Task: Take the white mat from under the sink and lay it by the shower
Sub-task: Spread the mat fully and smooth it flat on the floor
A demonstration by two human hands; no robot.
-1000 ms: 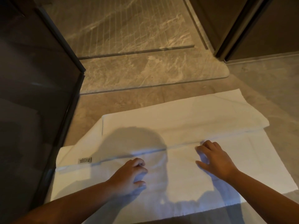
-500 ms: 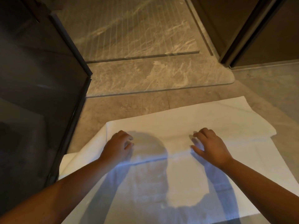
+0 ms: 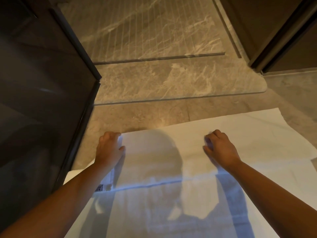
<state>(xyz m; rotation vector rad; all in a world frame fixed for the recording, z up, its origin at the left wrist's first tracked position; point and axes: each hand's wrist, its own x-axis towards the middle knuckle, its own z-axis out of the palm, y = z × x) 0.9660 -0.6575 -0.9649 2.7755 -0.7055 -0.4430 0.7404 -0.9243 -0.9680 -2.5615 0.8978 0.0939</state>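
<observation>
The mat (image 3: 171, 162) lay on the floor (image 3: 137, 117) in front of the shower step (image 3: 171, 83), its far part folded back over the near part. The left hand (image 3: 109, 150) had its fingers (image 3: 111, 135) curled over the fold's far left corner, seemingly gripping the edge. The right hand (image 3: 221, 148) rested on top, fingers bent; whether they pinched cloth could not be told. The mat looked soft, light and limp, likely to sag and wrinkle. Holding both far corners, just beyond the fingertips, would spread it flat best.
</observation>
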